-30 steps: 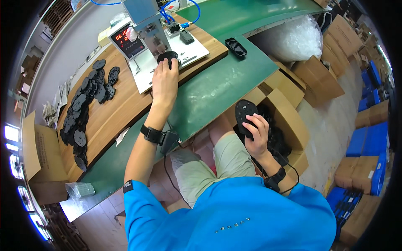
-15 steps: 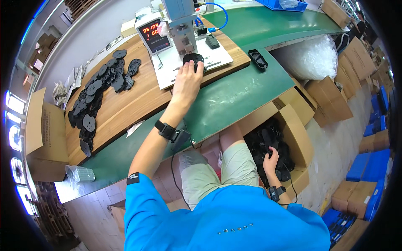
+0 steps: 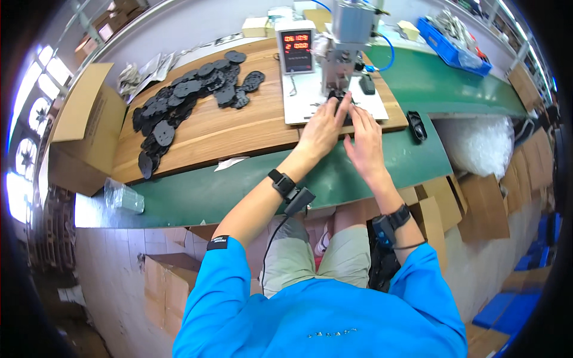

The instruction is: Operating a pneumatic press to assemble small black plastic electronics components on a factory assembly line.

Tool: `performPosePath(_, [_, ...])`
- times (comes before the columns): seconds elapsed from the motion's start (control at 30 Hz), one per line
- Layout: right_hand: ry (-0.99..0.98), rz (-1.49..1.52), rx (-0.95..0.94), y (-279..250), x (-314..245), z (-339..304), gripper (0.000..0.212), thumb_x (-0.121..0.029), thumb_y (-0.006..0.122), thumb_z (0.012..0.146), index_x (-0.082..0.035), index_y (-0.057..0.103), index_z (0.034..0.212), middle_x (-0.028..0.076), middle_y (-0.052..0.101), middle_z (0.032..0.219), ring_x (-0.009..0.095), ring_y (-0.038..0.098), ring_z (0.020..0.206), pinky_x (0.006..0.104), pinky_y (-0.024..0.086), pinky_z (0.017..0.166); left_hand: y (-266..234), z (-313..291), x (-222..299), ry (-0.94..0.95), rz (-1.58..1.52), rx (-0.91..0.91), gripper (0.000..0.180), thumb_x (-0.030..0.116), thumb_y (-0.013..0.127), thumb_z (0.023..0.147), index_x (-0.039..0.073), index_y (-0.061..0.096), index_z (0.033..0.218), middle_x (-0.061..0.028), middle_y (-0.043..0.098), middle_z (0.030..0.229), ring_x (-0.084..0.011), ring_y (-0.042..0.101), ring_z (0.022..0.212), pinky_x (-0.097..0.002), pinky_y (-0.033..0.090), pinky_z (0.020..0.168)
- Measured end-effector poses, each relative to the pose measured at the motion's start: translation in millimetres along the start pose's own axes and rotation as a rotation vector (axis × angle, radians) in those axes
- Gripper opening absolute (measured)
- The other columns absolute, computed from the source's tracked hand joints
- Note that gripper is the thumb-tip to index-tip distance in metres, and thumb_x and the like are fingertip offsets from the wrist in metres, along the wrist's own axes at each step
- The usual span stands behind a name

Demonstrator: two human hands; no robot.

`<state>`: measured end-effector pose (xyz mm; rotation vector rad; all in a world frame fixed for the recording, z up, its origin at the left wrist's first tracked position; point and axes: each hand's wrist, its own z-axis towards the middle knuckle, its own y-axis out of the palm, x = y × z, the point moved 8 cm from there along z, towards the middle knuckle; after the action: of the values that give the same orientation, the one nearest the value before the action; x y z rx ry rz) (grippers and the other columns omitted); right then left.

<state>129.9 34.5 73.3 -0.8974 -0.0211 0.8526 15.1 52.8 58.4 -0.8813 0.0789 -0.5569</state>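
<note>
Under the head of a small bench press (image 3: 350, 27), a black plastic part (image 3: 339, 96) lies on the white base plate (image 3: 296, 107), mostly hidden by my fingers. My left hand (image 3: 323, 126) reaches in from the front, its fingertips closed on the near left side of the part. Beside it, my right hand (image 3: 366, 140) has its fingers stretched out, their tips by the part's right side; whether they touch is hard to see. To the left, many flat black plastic parts (image 3: 187, 89) are heaped on the wooden board (image 3: 239, 132).
A control box with a red display (image 3: 296, 51) stands left of the press. A black tray-like piece (image 3: 416, 126) lies on the green table (image 3: 262, 179) at right. Cardboard boxes (image 3: 83, 128) flank the table. A blue crate (image 3: 444, 45) sits at the far right.
My right hand has come up from the box of black parts beside my legs to the press. My left hand stays at the press. The view has shifted, and the display reading differs.
</note>
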Motion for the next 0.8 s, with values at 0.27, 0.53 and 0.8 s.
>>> performPosePath(0.27, [-0.076,-0.073,-0.093,31.1,15.0,31.1,0.045,0.007,0.081,0.072,-0.008,0.071,0.113,0.008,0.068,0.105,0.033,0.067,0.105,0.0468,0.057,0.091,-36.5,-28.5,-84.8,-0.181,-0.058,0.017,0.068,0.002,0.07,0.086,-0.002,0.045,0.149,-0.0294,0.055,0.14,-0.0471,0.066,0.117,-0.0481,0.058,0.099])
performPosePath(0.53, [-0.058,-0.051,-0.133,28.3,11.1,35.5,0.037,0.003,0.081,0.075,-0.009,0.07,0.109,0.007,0.067,0.107,0.032,0.066,0.105,0.0465,0.058,0.091,-59.2,-107.3,-224.5,-0.378,0.457,-0.166,0.052,0.018,0.068,0.095,-0.006,0.056,0.141,-0.0271,0.057,0.146,-0.0446,0.045,0.147,-0.0597,0.029,0.128])
performPosePath(0.8, [-0.091,-0.064,-0.128,30.9,7.2,35.3,0.038,0.001,0.08,0.076,-0.009,0.068,0.111,0.008,0.067,0.11,0.033,0.066,0.107,0.0464,0.057,0.091,-99.3,-152.5,-113.2,-0.24,0.063,-0.233,0.051,0.008,0.076,0.093,0.002,0.059,0.14,-0.022,0.059,0.137,-0.0421,0.062,0.124,-0.047,0.053,0.105])
